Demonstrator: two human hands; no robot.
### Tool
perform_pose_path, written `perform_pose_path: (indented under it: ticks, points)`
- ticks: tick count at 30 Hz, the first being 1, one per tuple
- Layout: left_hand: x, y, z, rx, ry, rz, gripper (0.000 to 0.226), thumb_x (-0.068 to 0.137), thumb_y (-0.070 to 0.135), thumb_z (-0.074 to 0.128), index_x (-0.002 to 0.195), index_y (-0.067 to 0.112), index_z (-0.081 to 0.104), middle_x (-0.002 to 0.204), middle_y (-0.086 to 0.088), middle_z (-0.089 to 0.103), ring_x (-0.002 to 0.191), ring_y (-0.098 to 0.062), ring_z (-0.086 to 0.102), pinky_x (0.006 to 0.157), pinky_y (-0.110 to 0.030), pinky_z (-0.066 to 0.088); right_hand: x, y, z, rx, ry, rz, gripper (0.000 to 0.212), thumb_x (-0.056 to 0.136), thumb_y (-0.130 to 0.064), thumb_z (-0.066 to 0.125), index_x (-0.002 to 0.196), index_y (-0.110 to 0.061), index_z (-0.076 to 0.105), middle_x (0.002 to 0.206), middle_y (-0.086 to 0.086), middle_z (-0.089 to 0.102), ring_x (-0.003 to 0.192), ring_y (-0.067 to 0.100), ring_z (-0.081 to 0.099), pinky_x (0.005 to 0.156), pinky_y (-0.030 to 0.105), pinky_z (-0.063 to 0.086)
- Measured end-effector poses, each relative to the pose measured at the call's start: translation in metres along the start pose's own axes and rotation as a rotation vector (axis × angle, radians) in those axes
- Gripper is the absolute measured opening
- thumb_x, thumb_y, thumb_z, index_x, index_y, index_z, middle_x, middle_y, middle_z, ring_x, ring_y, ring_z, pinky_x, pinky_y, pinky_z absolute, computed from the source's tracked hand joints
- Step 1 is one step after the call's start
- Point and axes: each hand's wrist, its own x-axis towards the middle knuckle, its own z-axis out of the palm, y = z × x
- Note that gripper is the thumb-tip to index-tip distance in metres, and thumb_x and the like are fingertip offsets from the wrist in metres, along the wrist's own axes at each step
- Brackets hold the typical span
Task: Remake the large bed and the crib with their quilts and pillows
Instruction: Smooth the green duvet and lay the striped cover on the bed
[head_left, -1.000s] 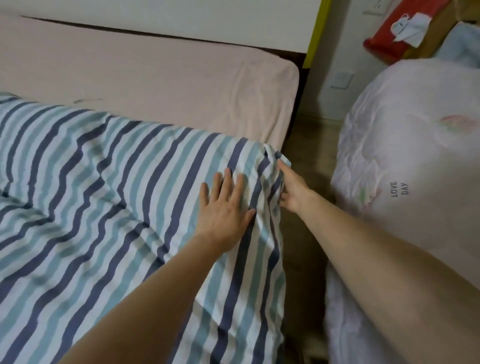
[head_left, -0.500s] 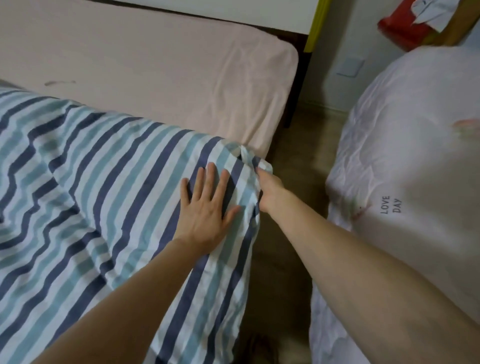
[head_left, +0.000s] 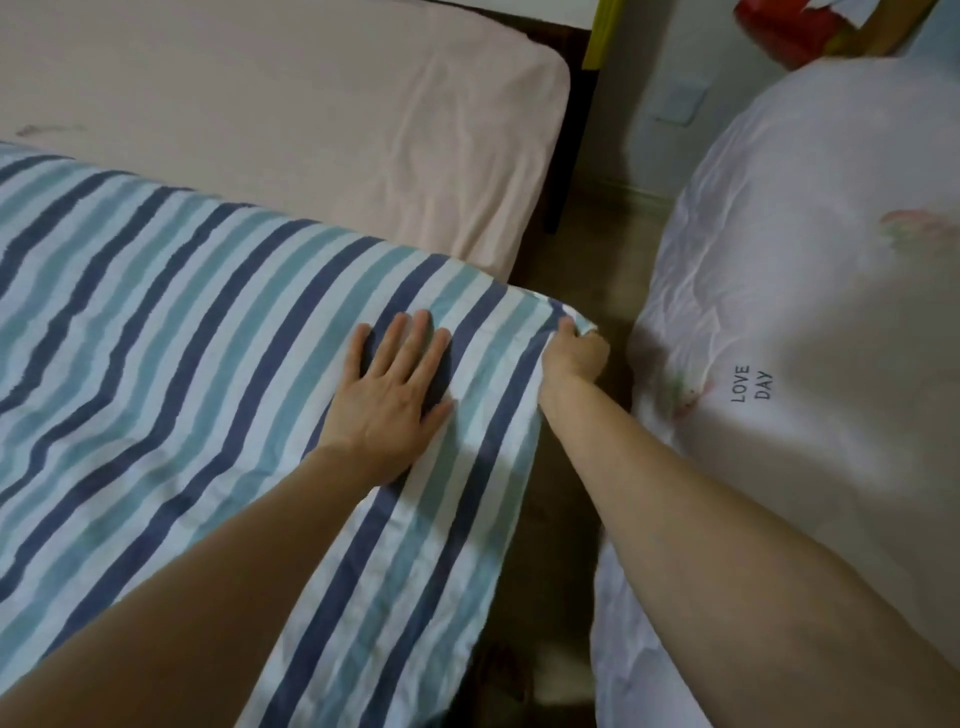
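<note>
Moved: since the earlier frames the quilt (head_left: 171, 374) corner has been drawn further out past the bed's right side, and the right hand (head_left: 574, 353), then only touching the edge with loose fingers, is now fisted on it; the left hand (head_left: 387, 400) lies a little further from the corner.
Left hand: palm down, flat on the quilt, four fingers straight and spread slightly toward the headboard end, thumb out to the right; forearm comes in from the lower left. Its grip is fully open and has hold of nothing, it only presses on the cloth.
Right hand: arm stretched straight from the lower right, wrist level, fingers curled tight round the quilt's near right corner; grip closed on that corner.
Quilt: one, blue, teal and white stripes, spread over the near part of the bed (head_left: 322, 135), its right edge hanging over the side toward the floor (head_left: 587, 270).
Bed: one, pink sheet bare beyond the quilt's top edge.
White bedding (head_left: 810, 322): one bundle at right, printed LOVE DAY, just beside the right forearm, across the floor gap from the bed.
Red thing (head_left: 769, 26): one, top right corner, too cut off to tell what it is.
Hands: two, both bare.
</note>
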Motion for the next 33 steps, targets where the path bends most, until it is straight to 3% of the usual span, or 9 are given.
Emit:
perform_pose_path:
  ticks: [5, 7, 9, 12, 15, 18, 24, 30, 33]
  points:
    - [-0.024, -0.015, 0.001, 0.007, -0.102, -0.019, 0.066, 0.096, 0.056, 0.004, 0.149, 0.024, -0.018, 0.156, -0.002, -0.026, 0.144, -0.02, -0.023, 0.119, -0.046, -0.011, -0.029, 0.025, -0.005, -0.222, -0.198, 0.177, 0.022, 0.091, -0.025, 0.061, 0.109, -0.012, 0.059, 0.114, 0.008, 0.064, 0.097, 0.025, 0.061, 0.083, 0.036, 0.05]
    - [-0.042, -0.039, -0.002, -0.044, -0.095, 0.01, 0.064, 0.098, 0.054, 0.009, 0.151, 0.025, -0.012, 0.158, -0.002, -0.021, 0.145, -0.018, -0.021, 0.119, -0.044, -0.011, -0.042, 0.031, -0.009, -0.554, 0.032, 0.037, 0.044, 0.087, -0.019, 0.064, 0.127, -0.008, 0.047, 0.13, 0.016, 0.054, 0.115, 0.033, 0.053, 0.094, 0.044, 0.045]
    - [-0.07, -0.08, -0.008, -0.114, -0.034, -0.059, 0.062, 0.098, 0.053, 0.012, 0.152, 0.027, -0.005, 0.16, 0.0, -0.014, 0.146, -0.016, -0.015, 0.119, -0.045, -0.009, -0.073, 0.022, 0.01, -0.688, 0.177, -0.322, 0.044, 0.086, -0.017, 0.061, 0.126, -0.009, 0.043, 0.135, 0.017, 0.045, 0.123, 0.035, 0.043, 0.099, 0.047, 0.038]
    - [-0.118, -0.157, -0.013, -0.248, 0.033, -0.356, 0.063, 0.098, 0.052, 0.015, 0.153, 0.025, 0.002, 0.161, 0.0, -0.006, 0.148, -0.017, -0.008, 0.12, -0.045, -0.006, -0.139, 0.015, 0.075, -0.664, -0.072, -0.753, 0.027, 0.089, -0.012, 0.055, 0.115, -0.014, 0.047, 0.125, 0.008, 0.048, 0.113, 0.026, 0.048, 0.095, 0.04, 0.042]
    - [-0.172, -0.239, -0.013, -0.298, 0.051, -0.69, 0.062, 0.1, 0.048, 0.024, 0.153, 0.019, 0.012, 0.161, -0.006, 0.006, 0.148, -0.024, 0.002, 0.119, -0.048, 0.003, -0.22, 0.023, 0.152, -0.709, -0.487, -0.864, 0.015, 0.094, -0.011, 0.048, 0.109, -0.014, 0.047, 0.113, 0.003, 0.05, 0.094, 0.018, 0.051, 0.075, 0.029, 0.042]
    - [-0.231, -0.313, -0.011, -0.403, 0.126, -0.973, 0.059, 0.099, 0.043, 0.035, 0.149, 0.013, 0.024, 0.157, -0.012, 0.019, 0.145, -0.03, 0.015, 0.116, -0.051, 0.015, -0.303, 0.044, 0.231, -0.904, -0.82, -0.925, 0.019, 0.097, -0.017, 0.045, 0.115, -0.01, 0.049, 0.115, 0.005, 0.053, 0.089, 0.018, 0.051, 0.071, 0.028, 0.04]
    - [-0.308, -0.414, 0.031, -0.741, 0.326, -1.363, 0.056, 0.093, 0.038, 0.047, 0.136, 0.004, 0.037, 0.141, -0.02, 0.037, 0.131, -0.036, 0.034, 0.107, -0.046, 0.03, -0.424, 0.092, 0.355, -0.985, -1.042, -1.155, 0.025, 0.098, -0.025, 0.047, 0.118, -0.01, 0.05, 0.122, 0.006, 0.05, 0.108, 0.023, 0.05, 0.082, 0.03, 0.039]
    - [-0.328, -0.464, 0.066, -1.489, 0.878, -1.596, 0.043, 0.097, 0.031, 0.048, 0.127, -0.001, 0.049, 0.122, -0.01, 0.056, 0.114, -0.029, 0.053, 0.094, -0.034, 0.04, -0.471, 0.139, 0.427, -0.962, -1.163, -1.249, 0.033, 0.097, -0.026, 0.049, 0.127, -0.013, 0.045, 0.132, 0.003, 0.046, 0.121, 0.022, 0.045, 0.101, 0.039, 0.04]
    - [-0.33, -0.493, 0.076, -1.79, 0.956, -1.683, 0.046, 0.098, 0.038, 0.045, 0.127, 0.003, 0.055, 0.123, -0.008, 0.059, 0.108, -0.028, 0.058, 0.092, -0.033, 0.047, -0.478, 0.156, 0.461, -0.951, -1.159, -1.324, 0.04, 0.096, -0.032, 0.049, 0.132, -0.015, 0.043, 0.136, 0.002, 0.046, 0.124, 0.022, 0.043, 0.104, 0.041, 0.038]
